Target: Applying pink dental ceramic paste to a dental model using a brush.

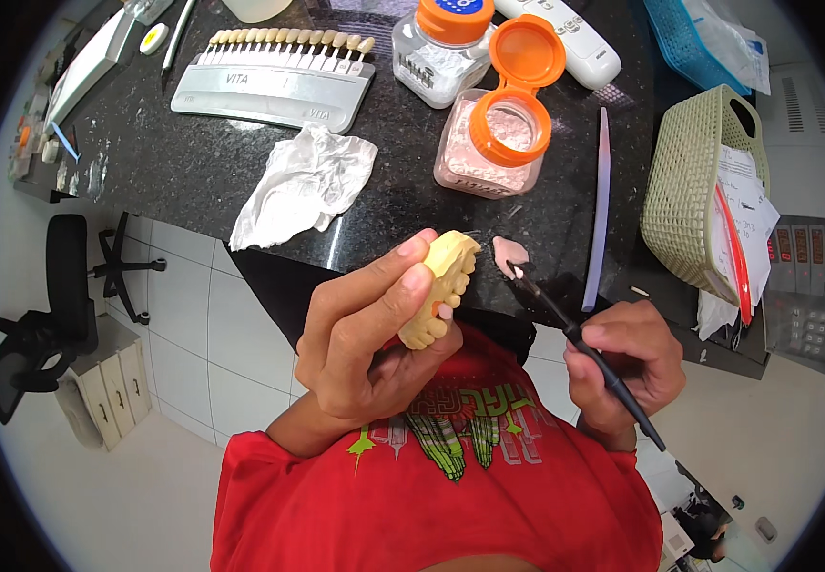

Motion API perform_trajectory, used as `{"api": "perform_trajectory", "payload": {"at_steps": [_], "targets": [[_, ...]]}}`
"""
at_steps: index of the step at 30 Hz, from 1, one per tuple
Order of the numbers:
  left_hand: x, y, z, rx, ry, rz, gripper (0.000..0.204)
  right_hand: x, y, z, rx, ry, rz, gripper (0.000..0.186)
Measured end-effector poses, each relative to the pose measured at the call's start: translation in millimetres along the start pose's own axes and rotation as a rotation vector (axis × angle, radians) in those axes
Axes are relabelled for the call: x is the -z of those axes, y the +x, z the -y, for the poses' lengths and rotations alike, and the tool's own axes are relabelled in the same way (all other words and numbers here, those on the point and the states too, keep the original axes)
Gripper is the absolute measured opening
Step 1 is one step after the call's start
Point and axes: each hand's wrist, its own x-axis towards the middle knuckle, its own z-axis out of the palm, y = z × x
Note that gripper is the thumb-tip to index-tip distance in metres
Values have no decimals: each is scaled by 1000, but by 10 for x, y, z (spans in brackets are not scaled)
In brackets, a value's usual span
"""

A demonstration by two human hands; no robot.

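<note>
Nearest to my camera: red printed shirt (pixel 431 524), worn by the person whose hands I follow. Left hand (pixel 360 334) grasps a yellow dental cast (pixel 446 257), fingers and thumb closed about it; I see the cast tilted, row of teeth facing right, one pinkish tooth with an orange-red patch beside it. Right hand (pixel 641 357) pinches a slim black tool (pixel 572 332) slantwise, its tip touching a pale pink lump (pixel 509 254) near the counter's front edge; I cannot tell whether the lump rests on the surface. Beyond, on the dark speckled counter (pixel 393 191), I record a crumpled white tissue (pixel 307 181) to the left, a lavender stick (pixel 600 210) to the right, and a woven basket (pixel 684 191) holding papers further right. Behind the lump stands a jar of pink powder (pixel 488 157), orange lid flipped up. Farther back I note a grey shade guide (pixel 274 91), a second jar (pixel 441 62) with its orange lid on, and a white remote (pixel 570 43).
</note>
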Motion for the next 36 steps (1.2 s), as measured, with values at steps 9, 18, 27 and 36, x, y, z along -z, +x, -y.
{"api": "perform_trajectory", "payload": {"at_steps": [9, 18, 27, 36], "targets": [[2, 12, -11, 10, 4, -1, 48, -51, 80, -10, 189, 187, 224, 30], [27, 12, -9, 24, -24, 22, 51, -186, 67, -10, 223, 139, 156, 29], [29, 16, -11, 26, -21, 28, 54, -145, 67, -31, 233, 152, 191, 30], [31, 10, -1, 22, -35, 27, 54, -150, 83, -30, 231, 135, 217, 29]]}}
